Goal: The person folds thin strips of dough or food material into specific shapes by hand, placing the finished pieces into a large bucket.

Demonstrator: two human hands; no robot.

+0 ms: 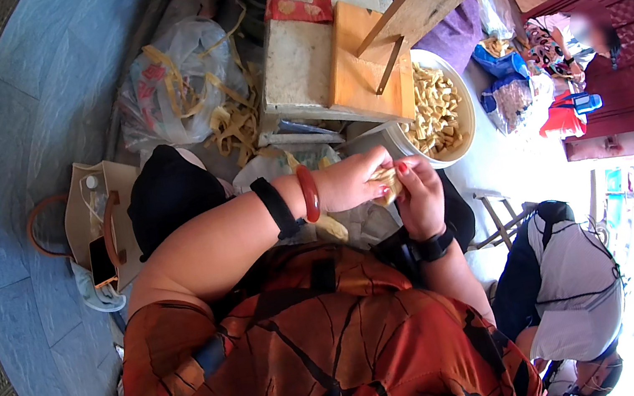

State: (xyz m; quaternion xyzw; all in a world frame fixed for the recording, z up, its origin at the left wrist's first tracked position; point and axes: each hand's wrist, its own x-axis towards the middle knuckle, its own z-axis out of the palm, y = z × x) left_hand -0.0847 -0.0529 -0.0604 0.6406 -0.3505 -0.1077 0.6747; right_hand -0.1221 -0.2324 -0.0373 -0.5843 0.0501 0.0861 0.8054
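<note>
My left hand and my right hand meet in front of my body, fingers closed in a pinch on a small, pale yellow folded strip. Most of the strip is hidden by my fingers, so its exact kind is unclear. Below my left wrist hangs another pale yellow piece, over clear plastic on my lap. Just beyond my right hand stands a white bucket, filled with many small yellow knotted pieces. Long loose strips of the same colour lie ahead and to the left.
A wooden stand holds an orange-brown board with a slanted wooden block. Left are a plastic bag of strips and a cream handbag with a phone. Other people sit at the right, one in a white top.
</note>
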